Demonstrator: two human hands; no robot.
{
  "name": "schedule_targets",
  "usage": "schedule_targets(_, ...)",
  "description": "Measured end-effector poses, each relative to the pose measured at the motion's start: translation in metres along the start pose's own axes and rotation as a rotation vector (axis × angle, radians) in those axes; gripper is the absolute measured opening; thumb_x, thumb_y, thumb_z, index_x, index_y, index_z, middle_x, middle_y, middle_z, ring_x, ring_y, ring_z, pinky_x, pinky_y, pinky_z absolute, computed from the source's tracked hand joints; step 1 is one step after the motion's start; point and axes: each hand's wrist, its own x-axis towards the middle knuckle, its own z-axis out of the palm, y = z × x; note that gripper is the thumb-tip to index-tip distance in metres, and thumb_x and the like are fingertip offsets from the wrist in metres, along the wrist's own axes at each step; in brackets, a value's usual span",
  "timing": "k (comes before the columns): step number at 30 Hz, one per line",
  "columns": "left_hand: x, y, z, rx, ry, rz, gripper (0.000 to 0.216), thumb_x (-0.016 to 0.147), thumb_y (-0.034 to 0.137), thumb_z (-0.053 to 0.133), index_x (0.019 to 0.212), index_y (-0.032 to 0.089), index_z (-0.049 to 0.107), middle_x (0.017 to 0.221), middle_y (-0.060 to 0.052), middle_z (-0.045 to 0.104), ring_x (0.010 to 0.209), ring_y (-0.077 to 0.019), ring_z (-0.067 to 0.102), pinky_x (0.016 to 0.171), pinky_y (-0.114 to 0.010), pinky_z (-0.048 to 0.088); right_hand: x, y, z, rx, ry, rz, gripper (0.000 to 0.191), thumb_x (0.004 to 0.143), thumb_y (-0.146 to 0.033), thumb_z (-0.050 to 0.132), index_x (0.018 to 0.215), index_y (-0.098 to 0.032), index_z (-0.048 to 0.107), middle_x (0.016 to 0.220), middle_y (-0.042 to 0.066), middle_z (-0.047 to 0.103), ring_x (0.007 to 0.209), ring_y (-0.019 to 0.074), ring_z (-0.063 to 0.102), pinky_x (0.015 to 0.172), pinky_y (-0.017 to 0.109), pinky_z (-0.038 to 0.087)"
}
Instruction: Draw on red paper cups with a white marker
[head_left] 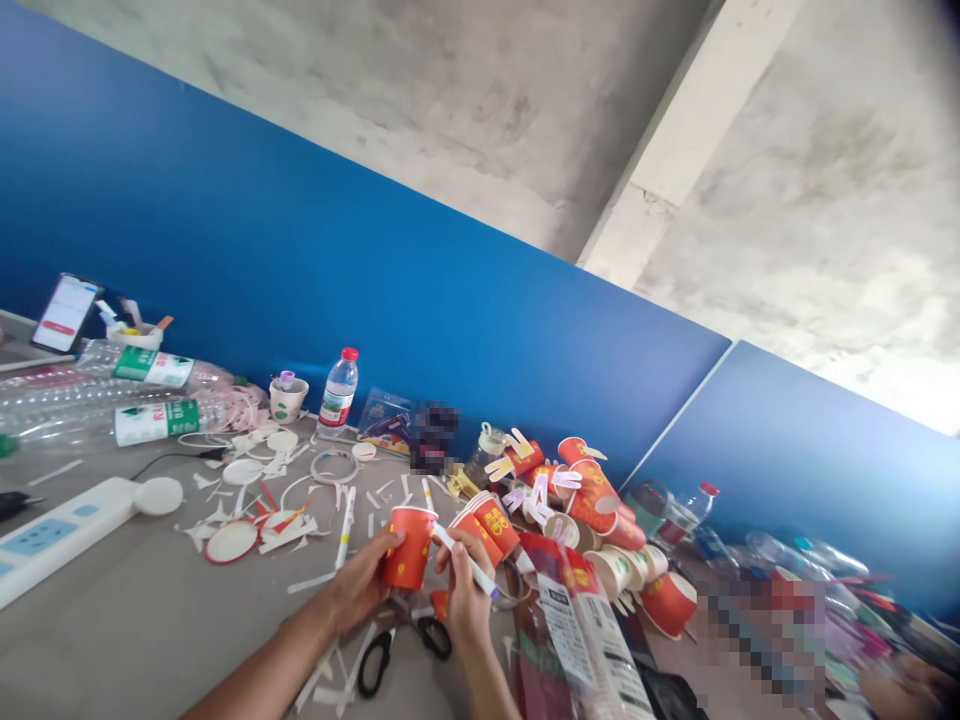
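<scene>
Red paper cup (409, 560) sits gripped in your left hand (360, 590) above the grey table (150, 620); your right hand (465, 590) grasps a white marker pen (465, 562), black-handled scissors (401, 640) just near.

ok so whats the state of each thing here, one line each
red paper cup: upright, held in the left hand
white pen: held in the right hand, slanted
scissors: flat on the table, under the hands
water bottle: upright, red cap on
phone: propped up, screen lit
pile of red cups: tumbled on their sides
</scene>
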Motion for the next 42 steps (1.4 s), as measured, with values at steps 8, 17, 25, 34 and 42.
schedule_targets(8, -0.008, 0.003, 0.012, 0.118, -0.055, 0.044, 0.091, 0.061, 0.053, 0.117, 0.137, 0.02, 0.079, 0.089, -0.005, 0.082, 0.079, -0.0239, 0.076, 0.069, -0.031, 0.061, -0.001, 0.005, -0.003, -0.007, -0.016, -0.019, 0.067, 0.093, -0.089, 0.077, 0.086, -0.022, 0.085, 0.058, 0.0, 0.068, 0.055, 0.0225, 0.063, 0.058, 0.034, 0.053)
schedule_targets(17, -0.011, 0.007, 0.015, 0.112, -0.023, 0.029, 0.092, 0.063, 0.049, 0.116, 0.142, 0.018, 0.08, 0.093, -0.008, 0.083, 0.08, -0.0252, 0.077, 0.07, -0.032, 0.062, 0.001, 0.006, -0.003, 0.003, -0.058, 0.008, 0.043, 0.098, -0.07, 0.078, 0.089, -0.028, 0.082, 0.063, -0.001, 0.068, 0.056, 0.0219, 0.061, 0.058, 0.035, 0.053)
schedule_targets(25, -0.006, 0.004, 0.01, 0.051, -0.027, 0.009, 0.082, 0.066, 0.044, 0.114, 0.137, 0.019, 0.082, 0.089, -0.006, 0.083, 0.075, -0.0228, 0.076, 0.067, -0.031, 0.061, 0.004, 0.012, -0.003, 0.067, -0.007, 0.045, 0.041, 0.095, -0.068, 0.079, 0.086, -0.028, 0.081, 0.062, -0.001, 0.066, 0.055, 0.0223, 0.059, 0.058, 0.037, 0.054)
schedule_targets(34, -0.003, 0.004, 0.005, -0.011, 0.022, -0.026, 0.048, 0.078, 0.036, 0.105, 0.115, 0.02, 0.079, 0.093, -0.006, 0.086, 0.079, -0.0241, 0.081, 0.068, -0.032, 0.065, 0.003, 0.007, -0.005, 0.078, -0.012, 0.035, 0.051, 0.097, -0.078, 0.079, 0.087, -0.028, 0.082, 0.062, -0.001, 0.067, 0.057, 0.0224, 0.063, 0.062, 0.037, 0.058)
schedule_targets(42, 0.001, -0.001, 0.003, 0.059, 0.026, 0.025, 0.073, 0.059, 0.051, 0.119, 0.112, 0.02, 0.08, 0.093, -0.006, 0.088, 0.08, -0.0247, 0.083, 0.068, -0.033, 0.067, 0.0, 0.008, -0.003, 0.048, -0.007, 0.022, 0.064, 0.088, -0.088, 0.08, 0.085, -0.025, 0.085, 0.06, 0.0, 0.07, 0.054, 0.0215, 0.061, 0.058, 0.035, 0.054)
